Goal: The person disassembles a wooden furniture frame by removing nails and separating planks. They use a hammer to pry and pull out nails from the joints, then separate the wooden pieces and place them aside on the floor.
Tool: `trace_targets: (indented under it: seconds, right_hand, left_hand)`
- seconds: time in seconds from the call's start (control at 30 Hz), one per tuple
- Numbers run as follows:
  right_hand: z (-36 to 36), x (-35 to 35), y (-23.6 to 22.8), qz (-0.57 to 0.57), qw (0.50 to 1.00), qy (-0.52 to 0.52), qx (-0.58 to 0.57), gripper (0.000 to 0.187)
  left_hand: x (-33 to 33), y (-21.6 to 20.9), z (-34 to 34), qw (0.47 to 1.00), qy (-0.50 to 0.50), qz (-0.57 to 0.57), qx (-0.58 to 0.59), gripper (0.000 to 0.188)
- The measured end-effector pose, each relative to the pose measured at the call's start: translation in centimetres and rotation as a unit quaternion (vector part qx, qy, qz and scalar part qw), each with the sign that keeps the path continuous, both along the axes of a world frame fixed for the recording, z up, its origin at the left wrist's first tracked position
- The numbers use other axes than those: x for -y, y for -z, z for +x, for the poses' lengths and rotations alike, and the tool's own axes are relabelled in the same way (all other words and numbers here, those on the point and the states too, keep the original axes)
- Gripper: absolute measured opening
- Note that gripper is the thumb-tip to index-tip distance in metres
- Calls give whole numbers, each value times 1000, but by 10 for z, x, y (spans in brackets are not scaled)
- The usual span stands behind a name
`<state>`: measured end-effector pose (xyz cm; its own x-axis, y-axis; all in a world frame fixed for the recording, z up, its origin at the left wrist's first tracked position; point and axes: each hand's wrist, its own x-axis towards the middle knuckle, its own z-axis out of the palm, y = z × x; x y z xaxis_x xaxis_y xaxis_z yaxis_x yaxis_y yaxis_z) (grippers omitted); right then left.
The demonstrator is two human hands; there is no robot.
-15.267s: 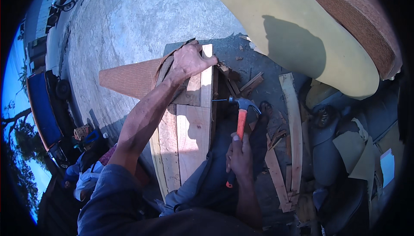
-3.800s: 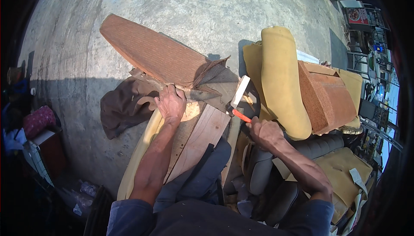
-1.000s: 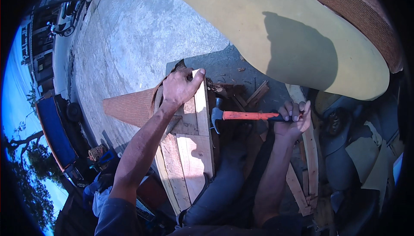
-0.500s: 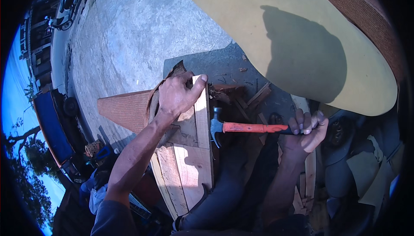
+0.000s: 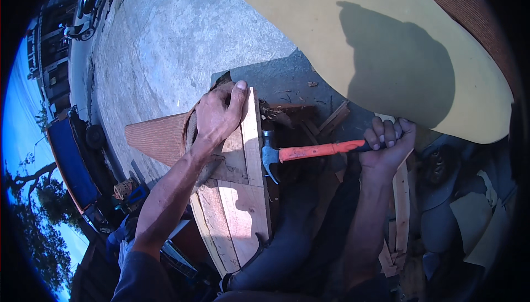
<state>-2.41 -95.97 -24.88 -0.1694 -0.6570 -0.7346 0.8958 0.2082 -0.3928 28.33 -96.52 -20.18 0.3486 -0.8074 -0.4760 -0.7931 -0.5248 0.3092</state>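
Observation:
My right hand (image 5: pixel 388 146) is wrapped round the dark grip of a claw hammer (image 5: pixel 314 152) with an orange handle. The hammer lies nearly level, its metal head close beside the right edge of a wooden frame (image 5: pixel 243 202) of pale boards; I cannot tell whether they touch. With my left hand (image 5: pixel 218 113) I grip the frame's far end, the thumb over the end of a narrow board (image 5: pixel 251 131) and the other fingers partly hidden. Brown ribbed fabric (image 5: pixel 157 139) spreads out to the left of that hand.
A large yellowish foam-like panel (image 5: pixel 287 9) fills the upper right, with brown ribbed material (image 5: pixel 458 4) behind it. Wood scraps (image 5: pixel 335 117) lie on the shaded concrete ground. More wood strips (image 5: pixel 401 208) and cut sheet pieces (image 5: pixel 475 219) are at the right. A blue-sided cart (image 5: pixel 72 158) stands left.
The hammer has shifted slightly left, its head nearer the board's edge. My right hand has risen a little and its fingers curl tighter. My left hand and the frame's far end have shifted slightly left.

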Motion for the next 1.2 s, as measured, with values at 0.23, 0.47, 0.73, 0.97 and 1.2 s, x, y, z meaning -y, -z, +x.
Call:
trace_targets:
  seconds: [0.23, 0.47, 0.73, 0.97, 1.2]
  right_hand:
    - [4, 18, 13, -35, 999, 1, 28, 36]
    - [-40, -36, -13, -45, 877, -333, -343, 26]
    - [-56, -28, -108, -208, 463, -728, -461, 27]
    - [-81, 18, -125, -102, 490, -785, -365, 35]
    - [-66, 43, -83, 35, 620, -766, -167, 39]
  left_hand:
    - [8, 5, -4, 998, -26, -54, 25, 50]
    - [-1, 3, 0, 998, 22, -37, 53, 51]
    - [4, 1, 3, 999, 20, 10, 48, 57]
    - [4, -5, 7, 998, 22, 49, 30, 61]
    - [-1, -12, 10, 995, 97, 31, -7, 75]
